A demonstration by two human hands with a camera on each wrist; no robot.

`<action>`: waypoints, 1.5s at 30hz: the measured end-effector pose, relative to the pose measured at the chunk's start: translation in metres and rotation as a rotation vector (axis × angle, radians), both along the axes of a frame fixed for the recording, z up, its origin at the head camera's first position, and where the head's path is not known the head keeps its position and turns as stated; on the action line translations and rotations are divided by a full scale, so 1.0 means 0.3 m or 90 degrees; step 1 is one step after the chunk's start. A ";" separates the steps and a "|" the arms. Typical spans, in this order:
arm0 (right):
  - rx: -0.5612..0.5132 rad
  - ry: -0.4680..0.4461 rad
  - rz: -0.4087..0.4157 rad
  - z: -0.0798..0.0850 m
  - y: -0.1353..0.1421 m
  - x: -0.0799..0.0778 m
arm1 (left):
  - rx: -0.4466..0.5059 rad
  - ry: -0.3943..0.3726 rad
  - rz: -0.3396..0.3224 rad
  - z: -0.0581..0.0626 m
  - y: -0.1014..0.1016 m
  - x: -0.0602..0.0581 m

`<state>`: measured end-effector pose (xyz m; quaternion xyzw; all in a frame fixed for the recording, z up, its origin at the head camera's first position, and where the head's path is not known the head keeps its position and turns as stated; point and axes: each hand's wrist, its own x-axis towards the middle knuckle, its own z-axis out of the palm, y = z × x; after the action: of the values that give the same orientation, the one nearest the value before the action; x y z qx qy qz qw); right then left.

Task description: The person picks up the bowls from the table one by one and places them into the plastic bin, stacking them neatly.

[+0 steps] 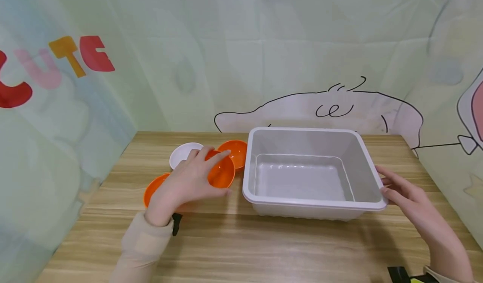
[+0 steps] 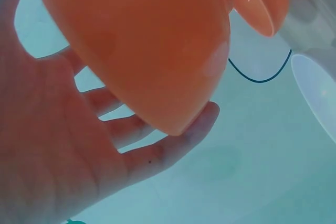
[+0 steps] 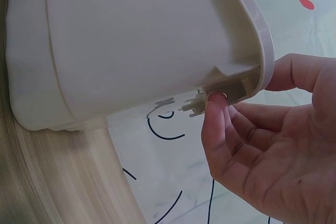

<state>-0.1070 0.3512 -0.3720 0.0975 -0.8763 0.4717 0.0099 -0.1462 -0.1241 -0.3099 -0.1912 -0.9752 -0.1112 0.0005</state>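
My left hand [image 1: 188, 178] reaches round an orange bowl [image 1: 223, 172], its thumb at the near side and its fingers over the far rim. In the left wrist view the fingers curve about the outside of that orange bowl [image 2: 152, 45]. My right hand [image 1: 405, 195] grips the right rim of a light grey plastic tub [image 1: 313, 205], left of which the bowl is. The right wrist view shows the thumb and fingers of my right hand [image 3: 294, 145] pinching the tub's rim [image 3: 265, 40] from above and below. Nothing lies inside the tub.
Behind the held bowl another orange bowl [image 1: 235, 151] stands against the tub. A white bowl [image 1: 183, 155] sits left of it, and a further orange bowl [image 1: 154, 188] is partly hidden by my left wrist. All stand on a wooden table [image 1: 260, 249] backed by a printed cloth [image 1: 234, 65].
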 end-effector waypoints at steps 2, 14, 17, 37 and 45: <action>-0.002 0.002 0.001 0.000 -0.001 0.000 | 0.000 -0.003 0.000 0.005 0.000 -0.002; 0.006 -0.001 -0.001 0.004 -0.003 0.001 | -0.001 0.003 -0.006 0.049 0.017 -0.003; 0.009 -0.007 -0.002 0.006 -0.002 0.001 | 0.003 0.007 -0.007 0.064 0.023 0.001; 0.010 0.004 0.005 0.007 -0.007 0.003 | 0.002 0.032 -0.062 0.140 0.061 0.003; 0.009 0.017 0.006 0.007 -0.007 0.005 | 0.015 0.059 -0.099 0.159 0.082 -0.005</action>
<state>-0.1056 0.3491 -0.3700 0.1076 -0.8790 0.4641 0.0185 -0.1477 -0.0997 -0.2623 -0.2711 -0.9551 -0.1130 0.0396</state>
